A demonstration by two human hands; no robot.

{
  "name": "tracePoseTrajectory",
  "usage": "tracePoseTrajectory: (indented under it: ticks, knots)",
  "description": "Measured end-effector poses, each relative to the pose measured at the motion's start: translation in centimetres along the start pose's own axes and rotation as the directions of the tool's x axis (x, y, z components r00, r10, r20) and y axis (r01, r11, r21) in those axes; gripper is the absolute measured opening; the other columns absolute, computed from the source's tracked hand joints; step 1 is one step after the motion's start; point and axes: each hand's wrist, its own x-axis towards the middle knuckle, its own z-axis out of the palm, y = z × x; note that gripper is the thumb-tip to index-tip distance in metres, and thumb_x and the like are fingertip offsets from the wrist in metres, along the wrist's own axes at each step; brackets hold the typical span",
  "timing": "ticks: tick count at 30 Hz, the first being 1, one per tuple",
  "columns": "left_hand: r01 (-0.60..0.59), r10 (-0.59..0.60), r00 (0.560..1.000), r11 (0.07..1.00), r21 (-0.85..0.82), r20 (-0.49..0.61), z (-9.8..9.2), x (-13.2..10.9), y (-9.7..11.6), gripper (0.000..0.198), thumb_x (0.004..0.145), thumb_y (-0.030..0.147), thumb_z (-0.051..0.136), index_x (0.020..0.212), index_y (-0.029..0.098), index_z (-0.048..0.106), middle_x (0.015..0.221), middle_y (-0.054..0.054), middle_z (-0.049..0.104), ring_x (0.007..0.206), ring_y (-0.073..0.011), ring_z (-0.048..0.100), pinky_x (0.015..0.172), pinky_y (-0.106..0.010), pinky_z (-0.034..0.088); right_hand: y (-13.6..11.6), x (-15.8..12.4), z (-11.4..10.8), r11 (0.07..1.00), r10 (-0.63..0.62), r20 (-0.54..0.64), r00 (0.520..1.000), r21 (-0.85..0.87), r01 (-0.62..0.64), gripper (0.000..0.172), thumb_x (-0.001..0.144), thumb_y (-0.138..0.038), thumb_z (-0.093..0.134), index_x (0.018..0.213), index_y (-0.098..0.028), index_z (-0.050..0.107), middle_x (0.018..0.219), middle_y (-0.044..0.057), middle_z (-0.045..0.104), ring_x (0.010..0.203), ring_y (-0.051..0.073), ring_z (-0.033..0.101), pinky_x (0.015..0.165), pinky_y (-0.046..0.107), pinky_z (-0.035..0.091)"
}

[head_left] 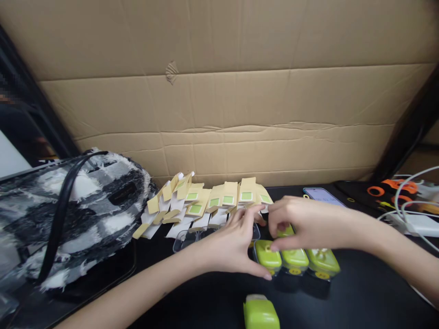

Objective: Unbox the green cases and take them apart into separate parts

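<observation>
My left hand [238, 240] curves around the left side of a small container with a green lid [268, 255] and a clear body. Its thumb lies at the container's front, with the fingers stretched behind. From the right, my right hand [297, 221] reaches over with bent fingers, its thumb at that lid beside a small yellow piece. What its curled fingers hold, if anything, is hidden. Two similar green-lidded containers [322, 261] stand to the right in the same row. Another green lid [284, 231] shows behind, partly covered by my right hand. One more green-lidded container [261, 313] sits nearer me.
Small tan-and-white cardboard packets [212, 201] with green labels stand behind my hands, with clear plastic containers [187, 238] before them. A shaggy black-and-white bag [92, 205] occupies the left. A phone [324, 195], orange-handled tools [398, 187] and white cables [408, 208] lie right. Cardboard [240, 100] walls the back.
</observation>
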Motion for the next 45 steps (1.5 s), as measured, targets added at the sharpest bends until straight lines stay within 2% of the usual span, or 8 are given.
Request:
tracePoseTrajectory:
  ticks: [5,14,19,24,27,30,35,45]
  knots:
    - [0.059,-0.060,0.998,0.994,-0.097,-0.010,1.2,0.3,-0.2,0.113,0.060,0.036,0.081,0.143,0.012,0.009,0.146,-0.024,0.028,0.138,-0.0361,0.024,0.110,-0.051,0.026,-2.7,0.2,2.1,0.989,-0.035,0.002,0.999,-0.145,0.035,0.011,0.075,-0.012,0.062,0.068,-0.016,0.069,0.074,0.010,0.071,0.073,0.027,0.066,0.068,0.036,0.045]
    - [0.124,-0.124,0.992,0.992,-0.010,0.012,1.4,0.1,0.4,0.100,0.058,0.035,0.077,0.140,0.011,0.024,0.141,-0.019,0.031,0.133,-0.0393,0.024,0.109,-0.050,0.028,-2.7,0.1,0.9,0.972,-0.143,0.015,0.990,-0.187,0.143,0.019,0.085,-0.016,0.053,0.071,-0.020,0.065,0.071,0.003,0.070,0.069,0.020,0.062,0.076,0.036,0.044]
    - [0.089,-0.089,0.996,0.996,-0.027,0.002,1.2,0.3,0.4,0.101,0.059,0.033,0.078,0.140,0.013,0.021,0.130,-0.018,0.046,0.132,-0.0380,0.030,0.108,-0.051,0.027,0.3,-2.7,-2.9,1.000,0.017,-0.182,0.983,0.007,-0.016,0.023,0.088,-0.041,0.053,0.074,-0.026,0.065,0.067,-0.001,0.068,0.063,0.019,0.062,0.059,0.030,0.046]
    - [0.001,-0.003,0.999,0.999,-0.044,-0.049,-0.6,-0.4,1.7,0.059,0.065,0.028,0.075,0.115,0.020,0.045,0.143,-0.012,0.034,0.126,-0.0301,0.042,0.105,-0.041,0.033,5.6,-3.8,-5.0,0.955,0.296,-0.374,0.879,0.127,-0.268,0.027,0.087,-0.045,0.051,0.085,-0.022,0.065,0.084,0.004,0.073,0.077,0.022,0.067,0.069,0.032,0.052]
    - [0.056,-0.058,0.998,0.997,-0.051,-0.039,-2.5,-2.0,2.2,0.078,0.071,0.023,0.070,0.134,0.024,0.025,0.122,-0.007,0.054,0.106,-0.0209,0.057,0.094,-0.033,0.043,9.1,-2.3,-3.4,0.916,0.397,-0.376,0.837,0.107,-0.386,0.018,0.091,-0.031,0.051,0.089,-0.017,0.063,0.086,0.005,0.071,0.081,0.019,0.067,0.076,0.034,0.052]
    - [0.154,-0.152,0.988,0.986,0.064,-0.035,-4.8,-4.8,2.1,0.071,0.075,0.022,0.064,0.135,0.030,0.027,0.114,-0.003,0.057,0.098,-0.0190,0.060,0.086,-0.030,0.047,12.1,-0.6,-0.7,0.871,0.477,-0.319,0.819,0.050,-0.488,0.019,0.093,-0.032,0.054,0.100,-0.016,0.062,0.097,0.004,0.068,0.085,0.017,0.066,0.077,0.037,0.053]
    - [0.328,-0.295,0.943,0.905,0.273,-0.153,-7.3,-10.8,0.8,0.064,0.078,0.020,0.060,0.134,0.029,0.030,0.121,-0.004,0.056,0.115,-0.0220,0.052,0.101,-0.034,0.039,14.6,0.6,2.8,0.817,0.556,-0.192,0.809,-0.054,-0.575,0.019,0.092,-0.030,0.056,0.106,-0.018,0.062,0.106,0.005,0.065,0.088,0.017,0.065,0.077,0.036,0.054]
    - [0.547,-0.475,0.836,0.763,0.344,-0.276,-6.1,-15.5,0.4,0.054,0.076,0.032,0.060,0.128,0.027,0.045,0.079,0.003,0.064,0.069,-0.0177,0.066,0.064,-0.024,0.053,10.2,0.4,0.6,0.886,0.438,-0.175,0.882,-0.083,-0.456,0.021,0.094,-0.033,0.051,0.106,-0.018,0.062,0.102,0.005,0.067,0.089,0.018,0.065,0.081,0.039,0.051]
